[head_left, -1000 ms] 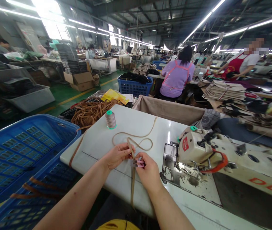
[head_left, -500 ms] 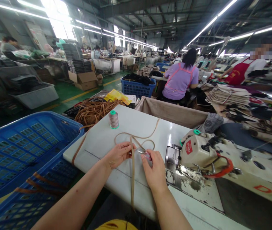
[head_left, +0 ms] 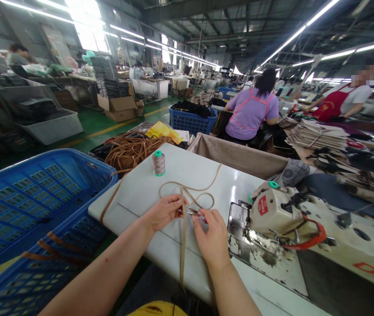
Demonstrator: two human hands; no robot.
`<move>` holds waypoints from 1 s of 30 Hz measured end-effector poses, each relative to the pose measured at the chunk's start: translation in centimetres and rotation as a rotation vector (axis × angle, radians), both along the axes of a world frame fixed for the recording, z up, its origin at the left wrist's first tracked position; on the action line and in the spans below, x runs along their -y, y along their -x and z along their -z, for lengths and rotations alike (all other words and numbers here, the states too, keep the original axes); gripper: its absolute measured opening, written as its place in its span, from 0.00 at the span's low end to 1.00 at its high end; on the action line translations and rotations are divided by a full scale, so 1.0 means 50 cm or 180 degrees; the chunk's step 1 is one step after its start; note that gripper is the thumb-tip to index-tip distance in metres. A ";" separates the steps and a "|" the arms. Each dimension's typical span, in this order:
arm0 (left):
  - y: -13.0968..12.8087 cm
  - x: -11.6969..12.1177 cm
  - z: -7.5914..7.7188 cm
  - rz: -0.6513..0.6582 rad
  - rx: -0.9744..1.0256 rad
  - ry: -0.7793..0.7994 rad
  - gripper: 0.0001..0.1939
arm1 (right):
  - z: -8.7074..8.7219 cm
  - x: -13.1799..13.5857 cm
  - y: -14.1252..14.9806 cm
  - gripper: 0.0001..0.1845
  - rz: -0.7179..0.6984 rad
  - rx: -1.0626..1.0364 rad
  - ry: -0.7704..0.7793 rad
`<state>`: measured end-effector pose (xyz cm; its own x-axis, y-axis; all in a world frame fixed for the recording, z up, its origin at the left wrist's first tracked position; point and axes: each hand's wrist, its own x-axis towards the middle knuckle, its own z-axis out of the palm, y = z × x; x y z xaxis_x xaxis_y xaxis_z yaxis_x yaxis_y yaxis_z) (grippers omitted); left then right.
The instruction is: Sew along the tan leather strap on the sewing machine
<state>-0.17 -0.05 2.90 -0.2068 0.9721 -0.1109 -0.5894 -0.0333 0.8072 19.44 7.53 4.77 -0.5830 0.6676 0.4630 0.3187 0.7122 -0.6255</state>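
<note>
My left hand (head_left: 169, 211) pinches a narrow tan strap (head_left: 183, 245) between thumb and fingers. One end of the strap hangs down over the table's front edge; the rest curls in loops across the white tabletop (head_left: 140, 188). In my right hand (head_left: 211, 235) is a small pair of thread snips (head_left: 193, 211), its metal blades pointing left, close to the strap by my left fingertips. Whether the blades touch the strap I cannot tell. My fingers cover most of the handle.
A thread cone (head_left: 158, 163) stands at the back of the table. To the right is a sewing machine (head_left: 272, 210); at left, a blue plastic basket (head_left: 75, 153) with straps over its side. Behind lies a heap of brown straps (head_left: 130, 153). Co-workers sit and stand farther off.
The snips in my right hand have moved slightly left, and their blades are now nearer the strap. My left hand keeps its hold. The whole view has shifted a little.
</note>
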 end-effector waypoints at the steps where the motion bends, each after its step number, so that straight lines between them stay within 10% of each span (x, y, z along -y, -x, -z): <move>1: 0.000 0.000 0.000 -0.0001 0.0009 -0.0003 0.22 | 0.000 0.000 0.000 0.10 -0.0007 0.0000 0.0005; 30: 0.000 0.003 0.007 0.0036 -0.0082 0.0048 0.22 | 0.015 -0.005 0.001 0.14 -0.0450 0.0296 0.0174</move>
<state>-0.19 -0.22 2.54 -0.1987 0.9727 -0.1202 -0.5685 -0.0145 0.8225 19.38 7.76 4.00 -0.7114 0.5986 0.3681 0.2761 0.7197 -0.6370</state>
